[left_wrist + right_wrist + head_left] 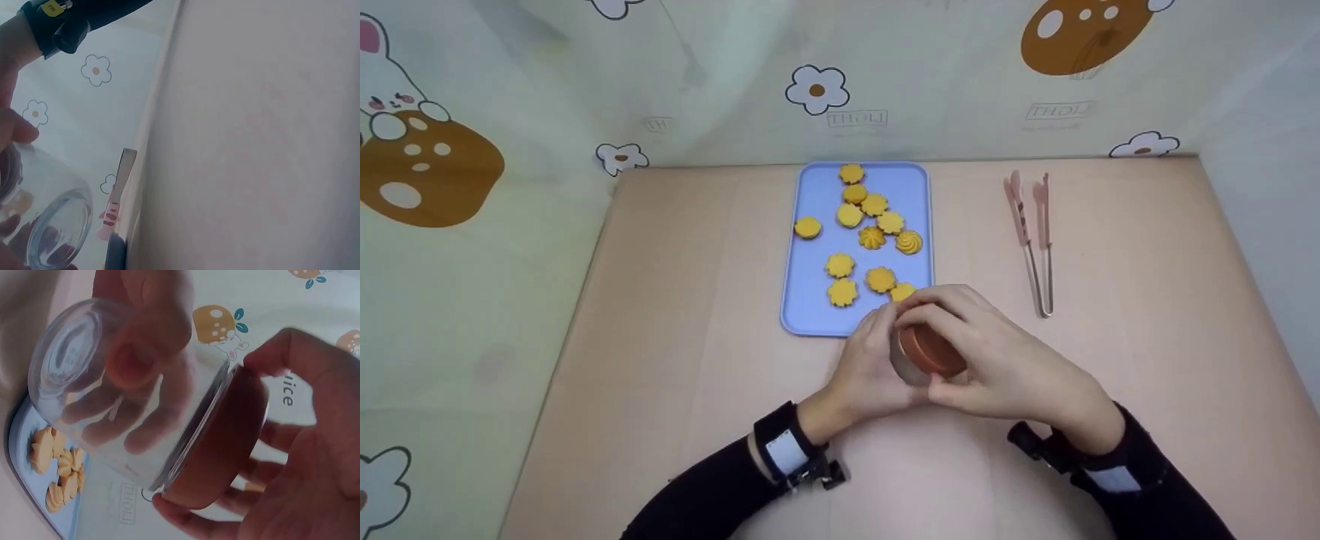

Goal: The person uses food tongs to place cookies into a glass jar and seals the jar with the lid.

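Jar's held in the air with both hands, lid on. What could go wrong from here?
1. The jar is smooth clear glass, tilted and off the table; the left hand could lose it when the right hand pulls at the lid.
2. It hangs right by the tray edge, so a drop might land on the cookies.

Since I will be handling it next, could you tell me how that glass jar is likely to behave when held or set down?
The jar looks like clear, smooth glass, so probably slippery and breakable if dropped. It appears empty, so likely fairly light. Being round, it may roll if laid sideways. The left hand holds its body while the right hand grips the brown lid.
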A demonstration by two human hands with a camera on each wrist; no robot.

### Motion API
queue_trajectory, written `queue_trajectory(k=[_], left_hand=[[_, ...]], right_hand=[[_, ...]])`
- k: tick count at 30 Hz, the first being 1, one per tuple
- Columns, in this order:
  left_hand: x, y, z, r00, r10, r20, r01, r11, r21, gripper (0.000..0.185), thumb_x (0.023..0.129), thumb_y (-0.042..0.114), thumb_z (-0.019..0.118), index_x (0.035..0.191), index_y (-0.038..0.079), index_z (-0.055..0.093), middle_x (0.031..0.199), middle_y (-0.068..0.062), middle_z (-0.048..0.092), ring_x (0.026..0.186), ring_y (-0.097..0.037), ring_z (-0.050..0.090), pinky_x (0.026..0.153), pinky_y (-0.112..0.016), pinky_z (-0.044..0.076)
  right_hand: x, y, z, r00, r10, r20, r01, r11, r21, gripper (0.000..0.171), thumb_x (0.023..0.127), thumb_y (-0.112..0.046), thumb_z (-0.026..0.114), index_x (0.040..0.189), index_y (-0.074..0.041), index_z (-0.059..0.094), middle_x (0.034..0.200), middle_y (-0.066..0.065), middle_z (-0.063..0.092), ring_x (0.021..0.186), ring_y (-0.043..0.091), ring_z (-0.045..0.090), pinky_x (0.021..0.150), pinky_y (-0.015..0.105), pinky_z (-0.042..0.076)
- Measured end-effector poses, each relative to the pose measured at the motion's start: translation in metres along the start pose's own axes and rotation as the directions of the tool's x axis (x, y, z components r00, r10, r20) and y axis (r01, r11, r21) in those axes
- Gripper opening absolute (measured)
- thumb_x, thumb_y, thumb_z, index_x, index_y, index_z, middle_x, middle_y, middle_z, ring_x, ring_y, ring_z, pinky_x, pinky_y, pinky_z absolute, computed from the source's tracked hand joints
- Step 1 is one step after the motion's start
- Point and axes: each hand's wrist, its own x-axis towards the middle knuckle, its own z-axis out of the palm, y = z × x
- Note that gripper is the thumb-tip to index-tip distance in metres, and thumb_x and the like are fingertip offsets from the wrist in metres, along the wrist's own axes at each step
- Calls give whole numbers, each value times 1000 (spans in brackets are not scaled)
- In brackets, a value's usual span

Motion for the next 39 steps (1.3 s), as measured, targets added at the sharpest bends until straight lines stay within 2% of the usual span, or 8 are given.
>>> queue_trajectory(k=[5, 10, 14, 20, 24, 29, 34, 39], left_hand=[[5, 1, -4, 1000, -23, 8, 23, 1000, 0, 94, 72, 40, 99, 144, 0, 55, 134, -11, 68, 123, -22, 65, 103, -36, 58], [8, 4, -4, 995, -76, -64, 83, 989, 124, 86, 76, 45, 97, 140, 4, 58, 130, -7, 68, 120, -20, 64, 103, -38, 56], [9, 6, -6, 993, -80, -84, 96, 972, 213, 88, 75, 48, 97, 141, 4, 58, 131, -7, 67, 121, -21, 62, 104, -40, 55], [11, 6, -10, 998, -64, -29, 68, 982, 179, 90, 75, 45, 98, 144, 4, 56, 134, -8, 66, 123, -22, 61, 106, -40, 54], [13, 3, -15, 997, -75, 27, 74, 997, 25, 91, 73, 39, 99, 145, 6, 55, 137, -7, 67, 127, -20, 62, 108, -38, 54], [15, 1, -19, 991, -112, 72, 123, 977, -175, 92, 74, 32, 101, 148, 7, 53, 142, -5, 66, 129, -18, 63, 109, -37, 56], [17, -3, -23, 984, -148, 102, 173, 935, -310, 90, 76, 34, 101, 149, 12, 53, 142, 0, 67, 129, -18, 65, 108, -42, 57], [18, -10, -27, 978, -141, 153, 189, 910, -370, 88, 73, 31, 102, 145, 14, 54, 140, 4, 69, 130, -23, 66, 111, -43, 55]], right_hand=[[3, -2, 1, 987, 129, -92, -127, 992, 24, 74, 89, -45, 89, 147, -11, 59, 147, 3, 58, 136, 20, 56, 108, 45, 55], [9, -3, 15, 883, 415, -217, -437, 897, -65, 86, 92, -68, 78, 141, -1, 61, 123, 17, 67, 106, 33, 67, 85, 49, 62], [11, -3, 19, 843, 500, -200, -526, 844, -107, 77, 100, -66, 69, 130, 6, 64, 102, 19, 68, 83, 35, 70, 69, 48, 64], [11, -1, 11, 867, 475, -152, -490, 868, -81, 74, 92, -59, 79, 135, -1, 63, 110, 17, 70, 84, 31, 73, 64, 43, 65], [10, 3, 4, 918, 370, -142, -380, 924, -50, 78, 78, -46, 88, 142, -10, 61, 123, 10, 67, 97, 25, 69, 75, 42, 64], [9, 6, -6, 952, 269, -148, -271, 963, 6, 79, 71, -32, 91, 141, -11, 61, 131, 2, 65, 111, 17, 63, 87, 41, 61], [9, 12, -21, 940, 269, -209, -276, 961, 0, 79, 72, -27, 92, 142, -8, 60, 132, 5, 63, 114, 19, 61, 86, 42, 61], [11, 37, -32, 890, 363, -277, -389, 920, -44, 78, 75, -27, 93, 143, -7, 59, 133, 15, 63, 116, 33, 61, 93, 57, 57]])
